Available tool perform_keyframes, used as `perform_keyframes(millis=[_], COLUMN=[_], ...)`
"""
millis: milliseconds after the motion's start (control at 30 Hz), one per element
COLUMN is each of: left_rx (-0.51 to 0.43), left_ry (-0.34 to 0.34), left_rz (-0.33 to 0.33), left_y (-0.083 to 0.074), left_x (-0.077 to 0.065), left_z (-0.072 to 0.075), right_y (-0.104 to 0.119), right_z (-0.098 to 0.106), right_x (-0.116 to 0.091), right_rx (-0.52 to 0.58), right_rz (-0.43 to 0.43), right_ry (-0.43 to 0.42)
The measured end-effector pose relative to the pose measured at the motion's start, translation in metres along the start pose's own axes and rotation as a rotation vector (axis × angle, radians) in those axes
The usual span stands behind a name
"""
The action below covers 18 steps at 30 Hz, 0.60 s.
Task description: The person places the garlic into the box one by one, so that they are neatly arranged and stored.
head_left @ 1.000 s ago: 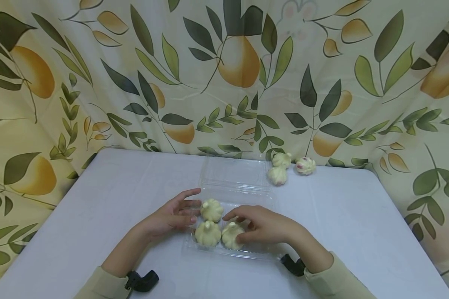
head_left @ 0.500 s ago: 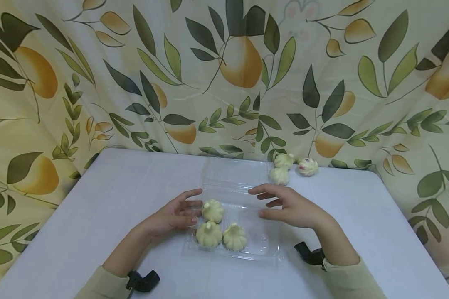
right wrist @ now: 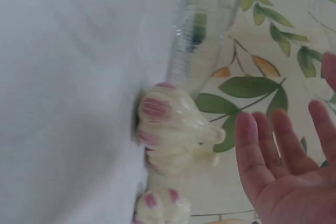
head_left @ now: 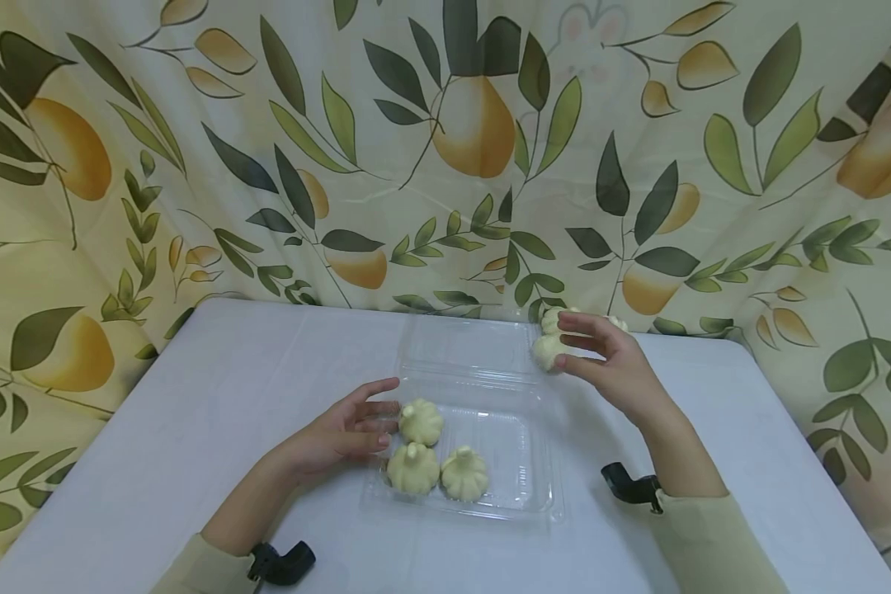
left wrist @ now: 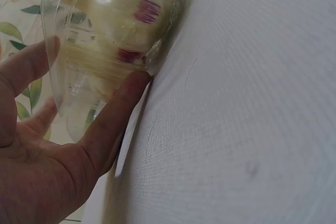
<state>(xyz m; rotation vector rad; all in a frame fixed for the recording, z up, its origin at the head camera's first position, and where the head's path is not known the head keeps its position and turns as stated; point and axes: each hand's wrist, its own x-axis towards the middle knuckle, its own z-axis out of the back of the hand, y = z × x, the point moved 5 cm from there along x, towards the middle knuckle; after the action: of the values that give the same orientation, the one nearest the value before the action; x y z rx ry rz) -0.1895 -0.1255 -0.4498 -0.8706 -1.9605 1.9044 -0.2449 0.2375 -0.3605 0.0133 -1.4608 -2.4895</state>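
A clear plastic clamshell box (head_left: 508, 454) lies with its lid folded back, holding three pale garlic bulbs (head_left: 464, 474) in its left and front part. Against the box's left wall rests my left hand (head_left: 341, 433), fingers spread and loosely extended; the left wrist view shows a fingertip at the wall's base, with purple-streaked garlic (left wrist: 128, 14) behind the plastic. My right hand (head_left: 616, 367) is over the back right of the table, fingers parted with nothing between them, close to two loose garlic bulbs (head_left: 547, 353). Its fingers partly cover a third loose bulb (head_left: 619, 322).
The raised box lid (head_left: 468, 346) lies toward the back, its right edge near the loose bulbs. A white cloth covers the table (head_left: 252, 379). Right behind it hangs a fruit-and-leaf patterned curtain (head_left: 386, 206). Black wrist mounts (head_left: 282, 563) stick out from both sleeves.
My right hand has let go of the front garlic bulb in the box, then moved back and right to the loose bulbs. My left hand has stayed at the box's left wall.
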Motion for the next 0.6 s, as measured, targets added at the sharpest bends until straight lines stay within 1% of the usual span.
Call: perform_keyframes(millis=[100,200,433,600], left_rx=[-0.001,-0.002,-0.003,-0.014], left_ry=[0.006,0.008,0.008,0.015], left_rz=[-0.008,-0.014,-0.013,-0.014], left_y=[0.000,0.000,0.000,0.000], left_x=[0.000,0.000,-0.001,0.000], left_z=[0.000,-0.001,-0.001,-0.002], right_y=[-0.009,-0.018,-0.037,-0.045], right_z=[0.005,0.009,0.007,0.004], right_x=[0.002,0.003,0.007,0.008], right_rx=[0.045,0.090,0.180,0.204], right_rz=[-0.048,-0.086,-0.163,-0.203], right_ry=[-0.060,-0.097,-0.126,-0.139])
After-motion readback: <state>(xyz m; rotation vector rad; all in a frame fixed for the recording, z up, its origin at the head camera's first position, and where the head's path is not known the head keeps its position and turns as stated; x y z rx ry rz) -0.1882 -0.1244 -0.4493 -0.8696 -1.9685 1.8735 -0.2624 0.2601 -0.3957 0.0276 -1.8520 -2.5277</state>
